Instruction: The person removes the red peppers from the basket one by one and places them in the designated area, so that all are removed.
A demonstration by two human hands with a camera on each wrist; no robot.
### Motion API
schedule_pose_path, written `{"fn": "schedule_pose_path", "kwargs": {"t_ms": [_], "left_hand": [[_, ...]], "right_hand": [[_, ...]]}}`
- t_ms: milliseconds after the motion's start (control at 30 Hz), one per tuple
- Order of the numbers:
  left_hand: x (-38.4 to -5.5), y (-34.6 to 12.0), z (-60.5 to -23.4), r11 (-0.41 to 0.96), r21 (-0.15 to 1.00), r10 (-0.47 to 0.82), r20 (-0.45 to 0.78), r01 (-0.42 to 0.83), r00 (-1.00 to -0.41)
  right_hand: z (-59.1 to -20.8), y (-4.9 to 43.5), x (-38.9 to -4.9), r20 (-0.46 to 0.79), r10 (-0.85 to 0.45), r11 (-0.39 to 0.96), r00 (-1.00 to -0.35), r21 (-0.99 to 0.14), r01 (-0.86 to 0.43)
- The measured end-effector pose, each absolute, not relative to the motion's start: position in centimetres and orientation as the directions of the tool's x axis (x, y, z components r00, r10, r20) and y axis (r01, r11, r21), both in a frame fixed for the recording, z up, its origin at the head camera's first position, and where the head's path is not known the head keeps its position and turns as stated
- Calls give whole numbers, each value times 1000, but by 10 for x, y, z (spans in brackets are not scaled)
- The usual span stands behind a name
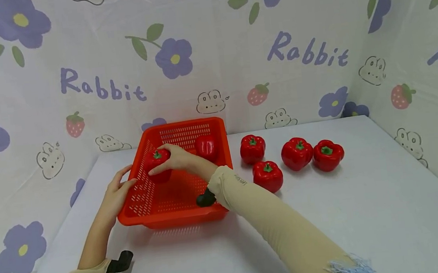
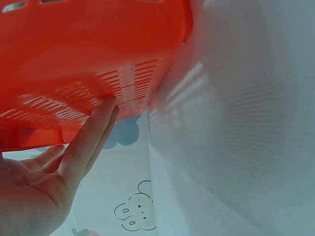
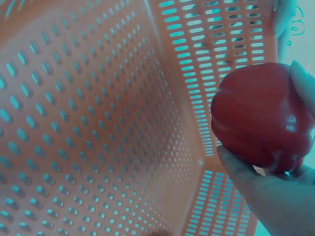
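Observation:
In the head view, a red bell pepper [image 1: 158,159] with a green stem is gripped by my right hand [image 1: 177,159] inside the left side of the red plastic basket [image 1: 187,216]. The right wrist view shows the thumb and fingers round this bell pepper [image 3: 261,118], close to the slotted wall. Whether it touches the basket is unclear. My left hand [image 1: 115,194] holds the basket's left rim, thumb on top. Its long fingers lie against the outer wall in the left wrist view. Another bell pepper [image 1: 206,147] lies at the basket's back right.
Right of the basket, several more peppers stand on the white table [image 1: 353,211]: one near the back [image 1: 253,149], one in front [image 1: 267,176], and a pair farther right [image 1: 297,154]. A printed cloth [image 1: 211,58] hangs directly behind the table.

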State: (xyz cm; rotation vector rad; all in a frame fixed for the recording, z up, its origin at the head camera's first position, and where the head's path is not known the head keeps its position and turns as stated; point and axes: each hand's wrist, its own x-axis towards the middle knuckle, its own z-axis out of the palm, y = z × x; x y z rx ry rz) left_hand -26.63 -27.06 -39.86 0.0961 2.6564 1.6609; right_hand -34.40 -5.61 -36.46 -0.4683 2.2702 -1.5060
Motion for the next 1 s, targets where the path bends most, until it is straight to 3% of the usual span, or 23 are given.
{"fn": "schedule_pose_path", "kwargs": {"t_ms": [433,733,1000], "left_hand": [[-264,-268,-398,440,896,45,32,48,-998],[-264,-269,-401,443,896,46,24,42,-999],[-265,-269,-399,438,898,48,18,37,-999]], "right_hand": [[-343,-32,-344,-57,-460,291,-886,-953,-90],[-329,-9,-343,-42,-424,353,-905,-928,-122],[-319,17,-348,-25,-419,318,-908,-940,-121]]}}
